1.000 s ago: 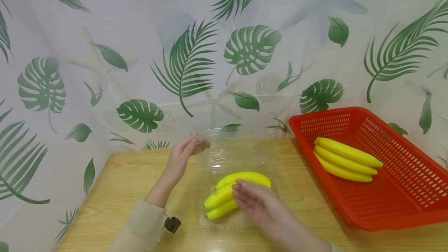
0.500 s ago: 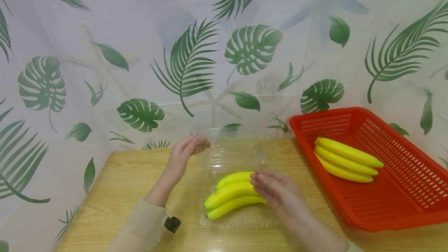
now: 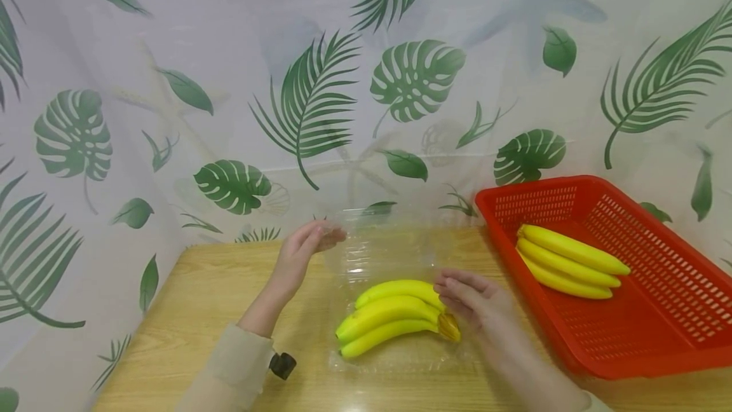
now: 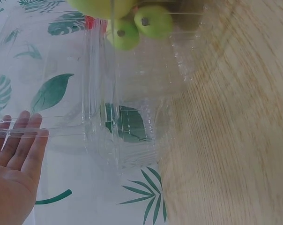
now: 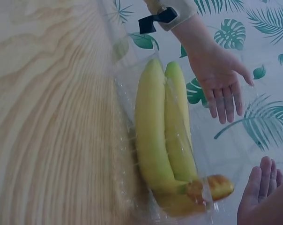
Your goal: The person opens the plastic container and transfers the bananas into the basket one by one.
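A bunch of yellow bananas lies in the base of a clear plastic clamshell box on the table. The stem end faces right. Behind the fruit the box's clear lid stands raised. My left hand is at the lid's left edge, and in the left wrist view its straight fingers lie against the clear plastic. My right hand is beside the right end of the bananas, fingers extended, holding nothing. Whether it touches the box's edge I cannot tell.
A red plastic basket stands at the right with another bunch of bananas inside. The wooden table meets a leaf-patterned cloth at the back and left. A black band clip sits at my left sleeve.
My right hand has moved right, off the middle of the bananas, uncovering their stem end. My left hand has stayed at the lid, and the bananas and box have not moved.
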Action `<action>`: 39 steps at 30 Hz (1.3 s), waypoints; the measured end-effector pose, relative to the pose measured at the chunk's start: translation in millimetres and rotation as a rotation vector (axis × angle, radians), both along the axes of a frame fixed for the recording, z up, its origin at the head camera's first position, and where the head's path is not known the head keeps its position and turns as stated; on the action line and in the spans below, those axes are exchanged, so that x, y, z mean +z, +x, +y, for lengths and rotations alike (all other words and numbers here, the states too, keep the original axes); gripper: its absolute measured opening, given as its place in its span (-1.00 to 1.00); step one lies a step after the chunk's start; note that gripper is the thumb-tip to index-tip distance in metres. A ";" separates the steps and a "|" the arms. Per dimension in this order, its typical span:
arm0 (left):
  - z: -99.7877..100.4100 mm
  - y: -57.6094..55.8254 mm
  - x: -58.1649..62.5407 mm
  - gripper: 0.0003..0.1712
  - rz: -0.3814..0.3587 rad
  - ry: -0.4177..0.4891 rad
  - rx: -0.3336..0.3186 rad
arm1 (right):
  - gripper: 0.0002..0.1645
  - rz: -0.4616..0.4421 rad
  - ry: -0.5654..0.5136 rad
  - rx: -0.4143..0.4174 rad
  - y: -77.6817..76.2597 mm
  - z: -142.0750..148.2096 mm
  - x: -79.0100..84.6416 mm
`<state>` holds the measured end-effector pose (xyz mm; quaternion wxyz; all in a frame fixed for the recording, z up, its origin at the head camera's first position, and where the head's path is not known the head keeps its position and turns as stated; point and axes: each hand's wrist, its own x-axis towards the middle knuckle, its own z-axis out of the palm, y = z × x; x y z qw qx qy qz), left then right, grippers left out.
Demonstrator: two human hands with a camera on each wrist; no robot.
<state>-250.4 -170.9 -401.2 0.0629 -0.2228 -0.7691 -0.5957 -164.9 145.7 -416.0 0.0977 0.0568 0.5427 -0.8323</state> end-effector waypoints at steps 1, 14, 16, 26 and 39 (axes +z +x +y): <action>0.2 0.0 0.1 -0.49 0.000 0.000 0.000 | -0.62 -0.001 0.016 -0.006 -0.2 2.0 -0.7; 0.5 0.7 0.7 -0.49 0.006 -0.002 0.002 | -0.79 0.023 0.146 -0.048 1.9 17.5 -12.9; 0.6 0.4 0.5 -0.49 0.005 0.001 0.002 | -0.76 0.020 0.171 -0.043 2.0 19.1 -14.2; 0.1 0.3 0.0 -0.47 -0.011 -0.003 0.007 | -0.44 -0.001 0.247 0.011 2.8 24.9 -24.6; -0.3 0.7 -0.4 -0.48 0.001 -0.002 0.002 | -0.34 -0.026 0.313 0.041 5.8 26.2 -33.6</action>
